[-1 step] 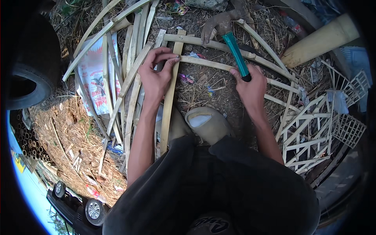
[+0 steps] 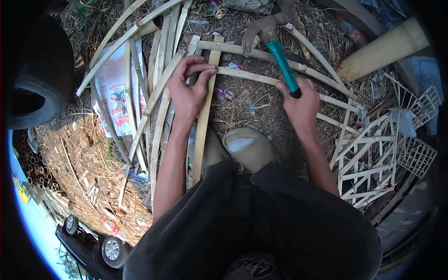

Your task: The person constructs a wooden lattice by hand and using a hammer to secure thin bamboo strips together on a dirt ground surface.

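My right hand (image 2: 301, 100) is closed round the grip of a claw hammer (image 2: 282, 65) with a green and black handle and a rusty head. The head points away from me, over the strips. My right thumb lies beside a thin bamboo crosspiece (image 2: 249, 76). My left hand (image 2: 189, 91) pinches at the place where that crosspiece meets an upright bamboo strip (image 2: 206, 116). A small dark thing shows at those fingertips, too small to name. Farther off, a longer bamboo strip (image 2: 238, 49) crosses the same upright and passes behind the hammer.
Loose bamboo strips (image 2: 158, 107) lie piled left of my left hand, partly over a printed sack (image 2: 114, 88). A bamboo lattice (image 2: 366, 161) sits at the right, below a thick bamboo pole (image 2: 385, 49). A tire (image 2: 37, 105) stands far left. My shoes (image 2: 252, 149) are close below the strips.
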Action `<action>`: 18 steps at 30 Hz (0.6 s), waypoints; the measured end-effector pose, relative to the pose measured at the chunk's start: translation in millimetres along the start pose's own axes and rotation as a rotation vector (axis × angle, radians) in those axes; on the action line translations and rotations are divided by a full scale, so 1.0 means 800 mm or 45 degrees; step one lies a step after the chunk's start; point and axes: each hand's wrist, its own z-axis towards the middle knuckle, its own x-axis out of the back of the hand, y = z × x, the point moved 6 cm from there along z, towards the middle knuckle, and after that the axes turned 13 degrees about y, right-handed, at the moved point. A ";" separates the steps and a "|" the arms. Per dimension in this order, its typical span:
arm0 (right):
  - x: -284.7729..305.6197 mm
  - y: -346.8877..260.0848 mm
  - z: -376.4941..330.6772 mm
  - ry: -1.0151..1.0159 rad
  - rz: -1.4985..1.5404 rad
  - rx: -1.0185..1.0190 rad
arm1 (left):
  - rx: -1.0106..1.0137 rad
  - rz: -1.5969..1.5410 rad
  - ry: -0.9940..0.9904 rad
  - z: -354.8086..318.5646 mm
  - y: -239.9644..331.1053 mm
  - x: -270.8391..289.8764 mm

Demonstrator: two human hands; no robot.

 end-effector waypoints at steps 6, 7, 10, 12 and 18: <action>0.015 0.000 0.007 -0.031 0.047 -0.112 | -0.211 0.147 0.116 -0.009 0.019 -0.013; 0.016 0.003 0.007 -0.023 0.048 -0.157 | -0.215 0.155 0.118 -0.010 0.018 -0.013; 0.009 -0.002 0.003 -0.059 -0.073 -0.163 | 0.091 -0.139 0.115 -0.013 0.006 -0.013; 0.006 0.000 0.001 -0.035 -0.032 -0.118 | 0.130 -0.132 0.131 -0.012 0.008 -0.008; 0.003 0.001 0.001 0.011 -0.010 -0.014 | 0.075 -0.151 0.133 -0.010 0.009 -0.009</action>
